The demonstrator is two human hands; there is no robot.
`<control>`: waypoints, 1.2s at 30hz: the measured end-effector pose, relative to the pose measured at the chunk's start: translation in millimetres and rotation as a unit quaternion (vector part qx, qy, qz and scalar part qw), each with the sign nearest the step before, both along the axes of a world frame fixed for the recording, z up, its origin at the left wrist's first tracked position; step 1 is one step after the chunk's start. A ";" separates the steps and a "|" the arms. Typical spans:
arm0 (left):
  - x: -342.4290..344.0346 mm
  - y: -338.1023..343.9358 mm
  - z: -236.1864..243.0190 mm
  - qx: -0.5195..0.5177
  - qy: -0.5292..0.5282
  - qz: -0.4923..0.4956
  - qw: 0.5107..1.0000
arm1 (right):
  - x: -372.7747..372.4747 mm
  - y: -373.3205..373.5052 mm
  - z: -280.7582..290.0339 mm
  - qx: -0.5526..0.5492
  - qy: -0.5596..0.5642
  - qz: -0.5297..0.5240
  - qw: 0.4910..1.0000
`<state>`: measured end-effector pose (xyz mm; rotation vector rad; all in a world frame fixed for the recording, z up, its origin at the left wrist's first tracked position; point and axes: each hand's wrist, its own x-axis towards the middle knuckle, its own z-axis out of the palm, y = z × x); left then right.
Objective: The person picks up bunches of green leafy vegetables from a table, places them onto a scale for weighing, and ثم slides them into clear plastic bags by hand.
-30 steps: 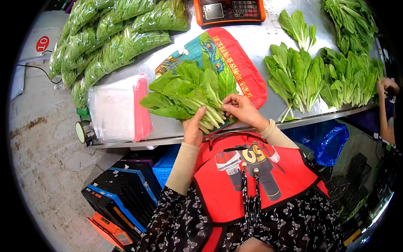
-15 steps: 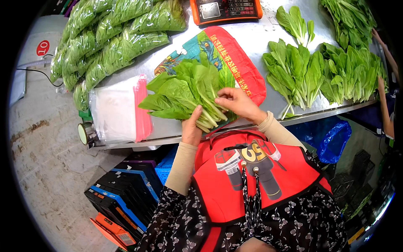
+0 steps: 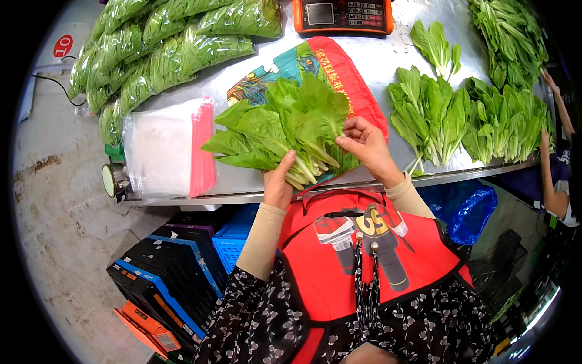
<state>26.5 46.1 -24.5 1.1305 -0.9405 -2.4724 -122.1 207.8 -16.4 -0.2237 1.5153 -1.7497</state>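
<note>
The greens (image 3: 285, 130) lie on a colourful bag (image 3: 354, 76) at the table (image 3: 388, 54) edge. Your left hand (image 3: 279, 182) is closed around the stems. Your right hand (image 3: 364, 142) pinches a leaf on top. Clear bags (image 3: 163, 145) lie just left, more greens (image 3: 427, 115) to the right

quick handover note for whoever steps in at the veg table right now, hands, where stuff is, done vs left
Left hand: gripping the stem end of a bunch of leafy greens, leaves fanned out to the left.
Right hand: fingers on the bunch's right side, at its stalks.
The bunch sits over a colourful woven bag on the metal table.
Done: filled bags of greens piled at the table's far left.
Left: this bunch is not bagged; a stack of clear bags lies to its left; loose greens lie to the right. A scale sits at the back.
</note>
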 end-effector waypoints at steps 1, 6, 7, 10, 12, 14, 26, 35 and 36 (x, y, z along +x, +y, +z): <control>-0.3 0.4 0.7 0.002 -0.003 0.005 1.000 | -2.4 4.4 -0.6 -0.019 -0.023 -0.023 0.999; -3.6 3.7 6.3 0.014 -0.024 0.016 0.999 | -10.1 26.6 -6.8 -0.051 -0.015 -0.146 0.988; -5.0 4.8 7.1 0.006 -0.026 0.017 1.000 | -11.5 31.1 -7.4 -0.049 -0.001 -0.187 0.981; -6.9 6.5 8.9 -0.007 -0.028 0.016 0.999 | -8.2 37.3 -1.1 -0.042 0.034 -0.242 0.969; -7.7 7.4 10.0 -0.011 -0.031 0.012 0.999 | 4.5 20.7 29.2 -0.035 0.152 -0.262 0.952; -11.3 9.1 14.6 -0.015 -0.045 0.014 0.999 | 20.2 7.6 40.9 -0.020 0.162 -0.218 0.962; 4.1 10.0 7.9 -0.005 0.013 -0.060 0.998 | 40.4 -27.1 25.3 0.132 0.541 0.063 0.828; -13.0 17.3 16.7 -0.083 -0.103 -0.083 0.988 | 44.9 -20.8 24.6 0.058 0.489 0.057 0.868; -13.3 18.4 15.1 -0.084 -0.104 -0.083 0.988 | 41.4 -18.1 27.6 0.065 0.496 0.059 0.864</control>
